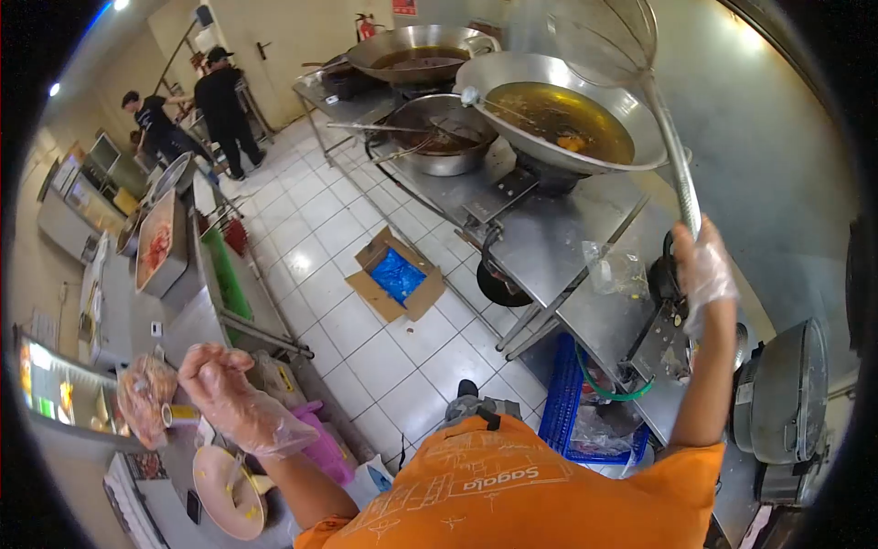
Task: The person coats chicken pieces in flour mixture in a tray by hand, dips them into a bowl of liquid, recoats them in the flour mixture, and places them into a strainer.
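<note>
My right hand (pixel 709 270), in a clear plastic glove, is wrapped round the metal handle of a large wire skimmer (pixel 608 41). The skimmer's basket is raised at the top, over the edge of a wide metal wok (pixel 658 110). Yellow oil (pixel 558 119) fills the wok's bottom, with a small orange piece (pixel 572 144) in it. At the lower left my gloved left hand (pixel 229 398) is in the air with its fingers curled, and I cannot make out anything in them. Below it lies a pinkish round dish (pixel 229 494) with a utensil in it.
A second wok (pixel 416 55) and a deep pan (pixel 444 137) stand on the metal table. An open cardboard box (pixel 395 274) with blue plastic lies on the tiled floor. A blue crate (pixel 562 403) is at lower right. Two people (pixel 224 105) stand at the far left.
</note>
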A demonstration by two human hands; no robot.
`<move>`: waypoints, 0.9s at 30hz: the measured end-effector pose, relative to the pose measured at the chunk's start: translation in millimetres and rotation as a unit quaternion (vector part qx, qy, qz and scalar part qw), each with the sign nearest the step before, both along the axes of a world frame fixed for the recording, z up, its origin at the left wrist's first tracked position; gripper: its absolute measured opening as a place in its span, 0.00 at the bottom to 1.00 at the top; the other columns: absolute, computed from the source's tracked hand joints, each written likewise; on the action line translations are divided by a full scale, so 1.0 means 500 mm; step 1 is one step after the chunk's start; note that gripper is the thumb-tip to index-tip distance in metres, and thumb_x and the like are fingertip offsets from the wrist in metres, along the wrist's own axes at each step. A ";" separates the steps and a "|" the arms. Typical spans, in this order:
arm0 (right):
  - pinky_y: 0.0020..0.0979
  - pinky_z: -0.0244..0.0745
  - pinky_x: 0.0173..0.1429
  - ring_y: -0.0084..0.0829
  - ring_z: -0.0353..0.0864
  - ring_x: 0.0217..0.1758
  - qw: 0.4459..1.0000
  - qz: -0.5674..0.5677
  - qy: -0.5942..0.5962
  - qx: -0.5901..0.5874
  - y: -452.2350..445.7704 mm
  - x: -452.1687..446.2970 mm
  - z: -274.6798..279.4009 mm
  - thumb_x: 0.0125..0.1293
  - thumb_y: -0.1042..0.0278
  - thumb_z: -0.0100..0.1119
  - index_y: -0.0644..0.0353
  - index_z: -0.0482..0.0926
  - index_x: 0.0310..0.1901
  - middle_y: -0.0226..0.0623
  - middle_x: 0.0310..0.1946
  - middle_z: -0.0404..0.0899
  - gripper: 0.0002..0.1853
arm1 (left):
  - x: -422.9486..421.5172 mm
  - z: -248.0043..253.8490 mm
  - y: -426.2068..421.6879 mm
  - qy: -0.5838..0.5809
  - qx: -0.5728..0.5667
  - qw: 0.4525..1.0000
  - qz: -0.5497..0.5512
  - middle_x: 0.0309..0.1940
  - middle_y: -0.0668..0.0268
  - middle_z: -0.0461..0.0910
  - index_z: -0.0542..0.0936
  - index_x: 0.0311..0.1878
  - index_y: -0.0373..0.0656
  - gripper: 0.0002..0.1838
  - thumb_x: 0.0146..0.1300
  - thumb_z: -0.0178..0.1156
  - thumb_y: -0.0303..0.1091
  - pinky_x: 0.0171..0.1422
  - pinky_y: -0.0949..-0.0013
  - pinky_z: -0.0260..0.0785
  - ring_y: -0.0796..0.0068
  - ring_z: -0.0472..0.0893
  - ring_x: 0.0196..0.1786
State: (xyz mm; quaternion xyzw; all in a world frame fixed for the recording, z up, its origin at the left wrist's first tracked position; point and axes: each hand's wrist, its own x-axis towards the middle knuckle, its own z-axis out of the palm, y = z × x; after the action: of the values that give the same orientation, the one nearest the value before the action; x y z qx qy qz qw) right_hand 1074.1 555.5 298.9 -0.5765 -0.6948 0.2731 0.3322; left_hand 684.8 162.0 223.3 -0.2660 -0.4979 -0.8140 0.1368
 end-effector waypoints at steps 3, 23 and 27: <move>0.31 0.62 0.20 0.24 0.65 0.16 0.992 -0.039 -0.108 -0.042 0.158 0.044 0.049 0.69 0.62 0.58 0.59 0.73 0.46 0.27 0.21 0.67 0.11 | -0.070 -0.040 0.068 -0.069 -0.044 0.996 -0.034 0.46 0.63 0.76 0.74 0.55 0.42 0.12 0.74 0.58 0.36 0.41 0.72 0.72 0.75 0.78 0.37; 0.20 0.47 0.11 0.11 0.57 0.09 0.918 -0.065 -0.029 -0.389 0.182 -0.181 0.224 0.67 0.66 0.60 0.56 0.73 0.29 0.21 0.14 0.64 0.10 | -0.607 -0.211 0.320 -0.132 -0.131 0.974 -0.132 0.45 0.65 0.78 0.73 0.58 0.44 0.14 0.76 0.59 0.39 0.40 0.74 0.74 0.78 0.81 0.33; 0.19 0.48 0.09 0.10 0.56 0.09 0.884 -0.019 0.081 -0.460 0.172 -0.149 0.175 0.70 0.65 0.58 0.59 0.74 0.33 0.21 0.14 0.65 0.09 | -0.737 -0.187 0.378 -0.092 -0.139 0.974 -0.156 0.45 0.65 0.78 0.73 0.57 0.44 0.13 0.75 0.58 0.38 0.38 0.74 0.74 0.77 0.80 0.33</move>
State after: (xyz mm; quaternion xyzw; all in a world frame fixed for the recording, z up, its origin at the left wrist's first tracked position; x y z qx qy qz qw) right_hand 999.7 641.3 386.6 -0.6537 -0.4504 0.6014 0.0901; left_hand 316.3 350.8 129.6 -0.2809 -0.5693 -0.7689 -0.0766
